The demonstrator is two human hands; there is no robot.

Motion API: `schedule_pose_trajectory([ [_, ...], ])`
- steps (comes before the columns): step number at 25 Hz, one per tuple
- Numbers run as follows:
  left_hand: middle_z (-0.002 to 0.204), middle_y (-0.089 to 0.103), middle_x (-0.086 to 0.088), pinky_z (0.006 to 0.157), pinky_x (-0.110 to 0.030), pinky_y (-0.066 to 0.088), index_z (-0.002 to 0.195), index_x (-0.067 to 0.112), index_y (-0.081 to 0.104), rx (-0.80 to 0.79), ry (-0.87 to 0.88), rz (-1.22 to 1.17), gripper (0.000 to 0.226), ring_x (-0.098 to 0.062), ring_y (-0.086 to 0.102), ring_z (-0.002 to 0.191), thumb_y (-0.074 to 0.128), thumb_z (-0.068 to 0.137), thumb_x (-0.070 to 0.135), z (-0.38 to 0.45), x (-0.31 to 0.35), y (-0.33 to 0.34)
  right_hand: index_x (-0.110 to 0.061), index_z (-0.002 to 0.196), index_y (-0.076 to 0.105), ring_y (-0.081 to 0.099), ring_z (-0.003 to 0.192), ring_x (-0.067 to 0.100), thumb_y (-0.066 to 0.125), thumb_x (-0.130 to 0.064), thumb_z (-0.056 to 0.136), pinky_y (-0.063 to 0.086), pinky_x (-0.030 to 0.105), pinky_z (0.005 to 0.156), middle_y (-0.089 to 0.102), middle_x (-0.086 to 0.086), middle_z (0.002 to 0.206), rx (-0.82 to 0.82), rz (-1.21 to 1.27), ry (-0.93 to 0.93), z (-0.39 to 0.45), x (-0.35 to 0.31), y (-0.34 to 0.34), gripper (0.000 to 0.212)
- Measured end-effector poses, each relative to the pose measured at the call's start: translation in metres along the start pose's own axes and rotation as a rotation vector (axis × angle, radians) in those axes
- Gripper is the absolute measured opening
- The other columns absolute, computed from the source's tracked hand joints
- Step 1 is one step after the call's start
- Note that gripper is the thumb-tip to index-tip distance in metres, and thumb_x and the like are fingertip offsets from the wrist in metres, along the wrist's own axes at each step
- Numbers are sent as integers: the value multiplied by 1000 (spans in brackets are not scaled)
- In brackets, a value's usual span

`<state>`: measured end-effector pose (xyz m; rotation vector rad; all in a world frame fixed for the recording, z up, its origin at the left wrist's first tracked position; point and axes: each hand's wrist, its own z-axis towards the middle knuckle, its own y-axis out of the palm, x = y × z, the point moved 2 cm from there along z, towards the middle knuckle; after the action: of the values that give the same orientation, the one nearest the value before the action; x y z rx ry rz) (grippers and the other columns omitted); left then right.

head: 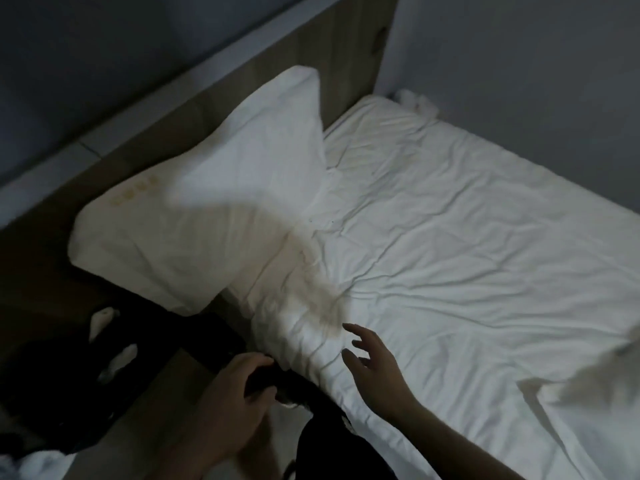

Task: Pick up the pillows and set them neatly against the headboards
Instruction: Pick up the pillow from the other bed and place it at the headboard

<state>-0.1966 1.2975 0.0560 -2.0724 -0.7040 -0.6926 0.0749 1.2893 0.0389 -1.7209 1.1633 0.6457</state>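
A white pillow (214, 188) leans against the wooden headboard (332, 46) at the left end of the bed, with its near corner hanging past the mattress edge. My left hand (239, 400) hovers at the mattress corner with its fingers curled, over dark cloth; whether it grips anything is unclear. My right hand (374, 365) is over the wrinkled white sheet (467, 237), fingers spread and empty. Both hands are well short of the pillow.
A folded white duvet edge (588, 410) lies at the lower right of the bed. Bunched white cloth (415, 100) sits in the far corner by the grey wall. Dark clothing and white socks (104, 341) lie beside the bed on the left.
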Motion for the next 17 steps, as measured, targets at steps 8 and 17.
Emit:
schedule_pose_trajectory([
  [8,129,55,28,107,-25,45,121,39,65,35,308,104,35,6,54,122,77,89,32,-116,60,40,-45,132,60,48,123,-20,64,-24,101,47,27,107,58,-22,137,231,172,69,-212,18,-56,38],
  [17,127,57,31,107,-20,44,119,43,63,-90,496,184,35,10,53,124,77,89,31,-184,107,118,-49,125,65,52,119,-21,66,-28,100,47,8,92,64,-20,130,400,322,189,-370,73,-103,32],
])
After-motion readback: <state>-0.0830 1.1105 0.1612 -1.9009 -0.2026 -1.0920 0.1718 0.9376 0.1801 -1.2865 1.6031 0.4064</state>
